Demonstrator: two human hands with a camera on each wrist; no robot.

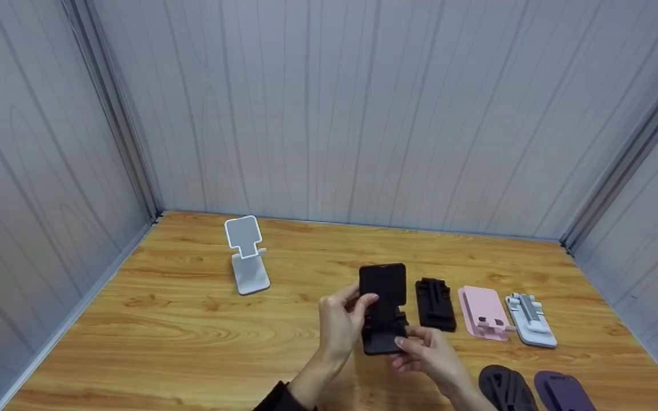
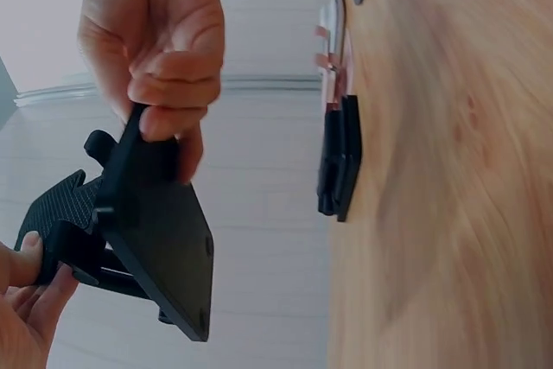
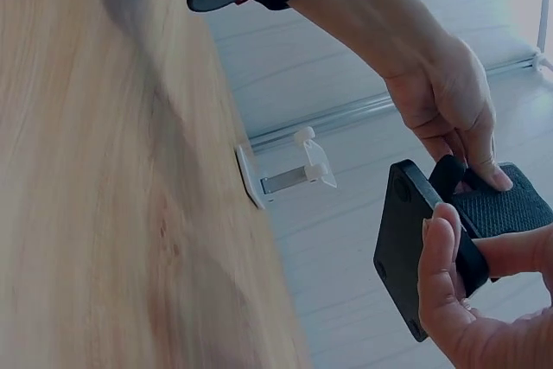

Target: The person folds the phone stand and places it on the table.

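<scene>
Both hands hold a black folding phone stand [image 1: 383, 291] above the table, its top plate and its base opened away from each other. My left hand [image 1: 340, 319] pinches the upper part by its left side, thumb on the front. Lower down, my right hand [image 1: 434, 357] grips the base's right corner between thumb and fingers. In the left wrist view the base's flat underside [image 2: 168, 239] shows, with the right hand [image 2: 164, 49] on its edge. The right wrist view shows the ribbed plate [image 3: 505, 200] under the left thumb.
A white phone stand [image 1: 247, 274] stands unfolded at the left of the wooden table [image 1: 192, 342]. Folded stands lie at the right: black [image 1: 436, 308], pink [image 1: 484, 308] and white [image 1: 532, 319]. Nearer are a dark rounded one [image 1: 506, 388] and a purple one [image 1: 563, 391]. Panel walls enclose the table.
</scene>
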